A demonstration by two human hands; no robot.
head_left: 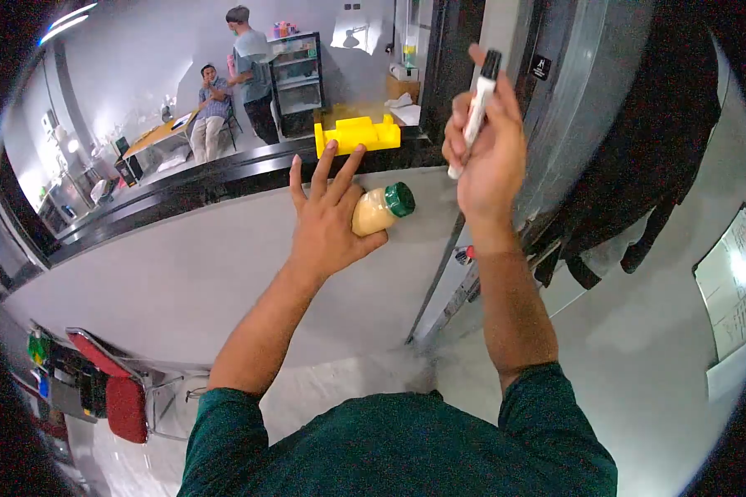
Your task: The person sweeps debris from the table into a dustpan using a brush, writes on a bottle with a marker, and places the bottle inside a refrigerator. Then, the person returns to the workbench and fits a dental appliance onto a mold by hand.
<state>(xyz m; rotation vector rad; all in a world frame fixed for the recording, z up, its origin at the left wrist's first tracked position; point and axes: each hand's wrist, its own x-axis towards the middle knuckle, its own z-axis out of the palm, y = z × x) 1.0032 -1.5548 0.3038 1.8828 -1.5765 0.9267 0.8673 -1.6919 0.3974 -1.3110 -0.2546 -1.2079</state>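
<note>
My left hand [327, 228] holds a small jar [375, 212] of pale yellow contents, tilted in the crook between thumb and forefinger. Its dark green lid [400, 199] points up and to the right. The other fingers of that hand stretch forward, and their tips reach the front of a bright yellow block-like piece [358, 135] on the dark window ledge. Raised at the right, my right hand [491, 157] grips a white marker [478, 116] with a black cap. The marker stands nearly upright, cap end at the top.
Behind the window, one person [253, 74] stands and another [214, 108] sits near a wooden table [159, 132]. A dark shelf [297, 83] stands there. Dark clothing [630, 157] hangs at right, a whiteboard [725, 277] beyond. A red chair [126, 406] is at lower left.
</note>
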